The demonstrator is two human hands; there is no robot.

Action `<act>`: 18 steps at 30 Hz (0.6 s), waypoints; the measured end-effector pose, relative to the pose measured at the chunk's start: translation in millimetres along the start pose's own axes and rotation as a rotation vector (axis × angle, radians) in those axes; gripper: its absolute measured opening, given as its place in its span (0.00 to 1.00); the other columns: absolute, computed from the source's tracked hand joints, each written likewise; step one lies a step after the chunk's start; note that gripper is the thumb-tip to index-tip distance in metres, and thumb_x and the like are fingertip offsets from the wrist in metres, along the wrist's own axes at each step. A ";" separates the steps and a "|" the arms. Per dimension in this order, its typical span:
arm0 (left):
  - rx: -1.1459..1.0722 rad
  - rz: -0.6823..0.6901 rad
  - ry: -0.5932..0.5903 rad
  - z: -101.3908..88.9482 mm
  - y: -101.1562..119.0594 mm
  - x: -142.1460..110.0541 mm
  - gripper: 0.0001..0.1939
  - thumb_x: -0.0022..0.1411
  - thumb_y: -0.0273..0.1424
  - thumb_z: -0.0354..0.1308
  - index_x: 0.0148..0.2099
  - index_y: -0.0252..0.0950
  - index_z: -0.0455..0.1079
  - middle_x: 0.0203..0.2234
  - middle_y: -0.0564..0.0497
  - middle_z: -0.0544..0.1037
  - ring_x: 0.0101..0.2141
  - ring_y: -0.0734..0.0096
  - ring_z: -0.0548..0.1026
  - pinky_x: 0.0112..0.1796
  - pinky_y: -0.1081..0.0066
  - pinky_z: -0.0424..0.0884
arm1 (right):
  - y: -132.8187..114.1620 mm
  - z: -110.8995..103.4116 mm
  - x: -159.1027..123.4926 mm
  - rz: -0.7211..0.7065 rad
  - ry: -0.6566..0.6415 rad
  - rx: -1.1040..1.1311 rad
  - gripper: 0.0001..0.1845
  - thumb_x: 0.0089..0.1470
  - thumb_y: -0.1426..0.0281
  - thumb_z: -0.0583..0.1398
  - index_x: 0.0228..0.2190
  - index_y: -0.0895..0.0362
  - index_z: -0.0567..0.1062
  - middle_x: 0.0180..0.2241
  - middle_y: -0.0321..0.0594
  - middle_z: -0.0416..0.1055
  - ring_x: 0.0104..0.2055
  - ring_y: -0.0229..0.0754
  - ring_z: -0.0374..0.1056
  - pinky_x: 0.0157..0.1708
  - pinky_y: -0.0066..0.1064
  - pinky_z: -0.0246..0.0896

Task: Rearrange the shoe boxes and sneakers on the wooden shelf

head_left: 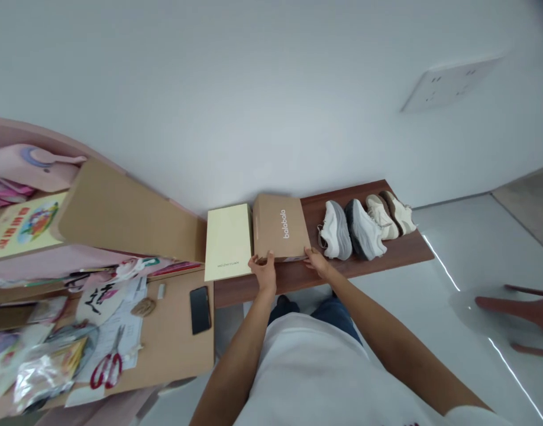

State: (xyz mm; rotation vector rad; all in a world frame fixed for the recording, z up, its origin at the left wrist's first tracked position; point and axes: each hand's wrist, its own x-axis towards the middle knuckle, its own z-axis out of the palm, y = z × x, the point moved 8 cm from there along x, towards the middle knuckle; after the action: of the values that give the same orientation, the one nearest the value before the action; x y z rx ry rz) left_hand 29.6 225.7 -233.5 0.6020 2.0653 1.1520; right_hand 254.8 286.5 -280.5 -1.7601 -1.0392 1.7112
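Observation:
A brown shoebox (275, 228) with "balabala" in white on its lid lies on a dark wooden bench (245, 291) against the wall. My left hand (264, 272) pinches its near edge at the left corner, thumb on the lid. At the near right corner, my right hand (316, 262) has its fingers closed on the same box. Directly left of it, touching or almost so, is a pale yellow shoebox (228, 239). White-and-grey sneakers (337, 231) stand to the right, and beyond them a cream pair with brown soles (382, 216).
A cluttered desk (178, 349) on the left holds a black phone (200, 310), red-handled scissors (108, 364), papers and plastic packets. An upright brown panel (129, 213) rises behind it. A reddish stool (520, 310) stands on the floor at right; sockets (451, 83) are on the wall.

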 end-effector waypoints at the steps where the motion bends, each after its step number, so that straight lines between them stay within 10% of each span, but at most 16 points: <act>1: 0.057 0.074 0.067 -7.1 14.8 -4.7 0.37 0.62 0.43 0.63 0.65 0.40 0.49 0.60 0.37 0.62 0.60 0.59 0.65 0.59 0.58 0.63 | -2.1 4.0 -5.6 -0.026 0.009 0.029 0.28 0.62 0.50 0.53 0.54 0.54 0.72 0.49 0.47 0.77 0.47 0.48 0.76 0.49 0.47 0.70; 5: 0.252 0.476 0.177 -19.6 74.4 -37.4 0.49 0.52 0.42 0.71 0.67 0.35 0.49 0.63 0.31 0.56 0.66 0.46 0.54 0.64 0.49 0.54 | -41.8 29.6 -32.6 -0.257 0.023 0.130 0.33 0.56 0.50 0.61 0.57 0.54 0.71 0.53 0.49 0.75 0.54 0.51 0.72 0.53 0.46 0.69; 9: 0.356 0.622 0.041 -12.2 83.7 -64.1 0.45 0.55 0.44 0.69 0.66 0.31 0.55 0.65 0.27 0.53 0.68 0.38 0.48 0.65 0.43 0.48 | -72.8 51.3 -49.4 -0.244 -0.091 0.316 0.31 0.62 0.46 0.51 0.59 0.48 0.69 0.54 0.42 0.75 0.56 0.50 0.71 0.51 0.47 0.70; 18: 0.339 0.712 -0.551 35.6 45.8 -99.5 0.34 0.64 0.41 0.58 0.68 0.35 0.59 0.66 0.35 0.62 0.68 0.49 0.56 0.67 0.47 0.49 | -61.0 -24.5 -26.1 -0.277 0.266 -0.079 0.46 0.49 0.49 0.65 0.63 0.57 0.64 0.61 0.52 0.67 0.64 0.52 0.63 0.64 0.45 0.57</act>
State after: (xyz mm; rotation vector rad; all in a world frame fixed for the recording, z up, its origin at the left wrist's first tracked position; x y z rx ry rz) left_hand 124.7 201.0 -173.3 1.7066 1.5899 0.8388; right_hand 268.7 307.0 -214.4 -1.7394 -1.1789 1.2478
